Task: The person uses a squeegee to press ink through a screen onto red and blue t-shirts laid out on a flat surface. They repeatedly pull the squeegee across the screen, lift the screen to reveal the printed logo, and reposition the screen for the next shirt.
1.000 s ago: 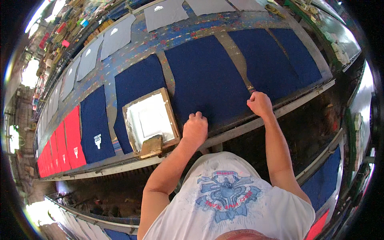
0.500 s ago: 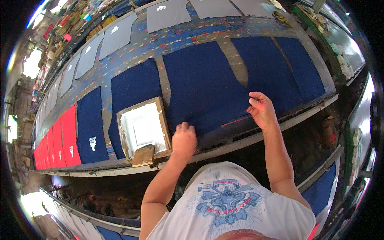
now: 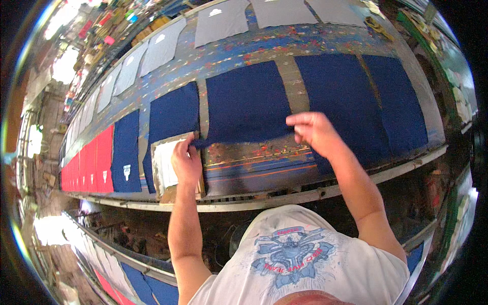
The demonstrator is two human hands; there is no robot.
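Observation:
A navy fabric panel [image 3: 249, 99] lies on the long printing table, its near edge raised and pulled taut between my two hands. At its near left corner, my left hand [image 3: 187, 161] is closed on the cloth, above a wood-framed printing screen [image 3: 163, 158] that it partly hides. My right hand [image 3: 316, 133], slightly smeared by motion, pinches the near right corner with its index finger pointing left. Under the raised edge the paint-specked tabletop [image 3: 254, 162] shows, with orange and blue lines across it.
More navy panels [image 3: 340, 101] lie to the right. On the left are a navy panel with a white print [image 3: 126, 152] and several red panels [image 3: 96, 157]. Grey panels [image 3: 222, 23] line the far side. A metal rail [image 3: 284, 199] runs along the near edge.
My hands have lifted the panel's near edge and carried it away from me, baring the tabletop below. My left hand has moved up and left, over the screen.

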